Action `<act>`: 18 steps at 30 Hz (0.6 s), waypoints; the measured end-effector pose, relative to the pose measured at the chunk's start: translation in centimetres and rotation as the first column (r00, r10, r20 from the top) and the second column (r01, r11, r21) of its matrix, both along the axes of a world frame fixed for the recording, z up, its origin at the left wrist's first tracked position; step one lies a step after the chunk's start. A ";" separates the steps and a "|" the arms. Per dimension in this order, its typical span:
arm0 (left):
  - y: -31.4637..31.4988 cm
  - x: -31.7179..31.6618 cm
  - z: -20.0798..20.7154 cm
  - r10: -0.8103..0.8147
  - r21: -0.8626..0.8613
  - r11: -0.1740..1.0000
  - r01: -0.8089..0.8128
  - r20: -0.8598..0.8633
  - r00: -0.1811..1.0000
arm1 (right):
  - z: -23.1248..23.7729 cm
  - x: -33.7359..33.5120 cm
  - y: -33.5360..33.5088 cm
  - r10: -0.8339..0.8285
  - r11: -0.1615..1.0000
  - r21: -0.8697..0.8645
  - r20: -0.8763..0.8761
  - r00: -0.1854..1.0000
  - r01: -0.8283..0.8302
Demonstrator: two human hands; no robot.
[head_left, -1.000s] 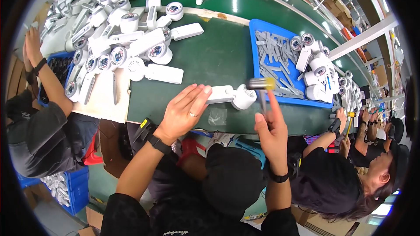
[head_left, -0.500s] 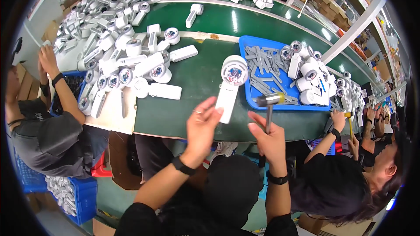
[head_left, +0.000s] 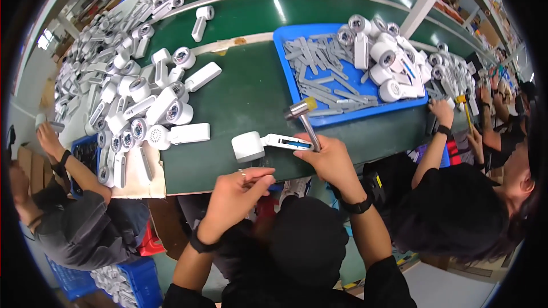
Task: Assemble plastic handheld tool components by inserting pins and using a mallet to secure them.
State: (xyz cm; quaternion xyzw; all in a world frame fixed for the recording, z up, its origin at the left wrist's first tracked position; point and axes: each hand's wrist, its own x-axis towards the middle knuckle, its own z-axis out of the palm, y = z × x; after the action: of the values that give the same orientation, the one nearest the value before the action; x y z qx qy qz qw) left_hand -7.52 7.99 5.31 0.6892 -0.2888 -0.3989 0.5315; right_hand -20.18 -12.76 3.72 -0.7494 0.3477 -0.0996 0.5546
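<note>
A white handheld fan lies on the green worktop in front of me. Its handle points right, and the open side of the handle shows a blue strip inside. My right hand is closed round the shaft of a hammer, whose metal and yellow head tilts up to the left. The thumb and fingers of that hand also reach the handle's end; whether they grip it is unclear. Just below the fan, my left hand has its fingers stretched out, with nothing visible in them.
Beyond my right hand stands a blue tray with grey strips and several white fans. A heap of fans spreads at left. Co-workers sit on both sides; the right one's hand works near the tray. A conveyor runs behind.
The fan has gone from upright-facing to lying sideways, its handle now to the right with the inside showing. My right hand moved left to the handle's end; my left hand moved down, off the fan.
</note>
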 end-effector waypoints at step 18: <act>-22.5 13.0 5.2 -0.296 0.207 0.910 0.359 0.931 0.215 | -5.3 -7.2 -8.6 -0.388 0.900 0.368 0.438 0.811 0.233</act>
State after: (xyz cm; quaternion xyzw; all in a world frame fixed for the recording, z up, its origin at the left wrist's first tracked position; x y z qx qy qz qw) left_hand 5.44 -14.50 10.48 0.6976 -0.6940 -0.0080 0.1778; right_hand -27.33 -21.41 -1.55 -0.5377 0.3217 -0.3273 0.7073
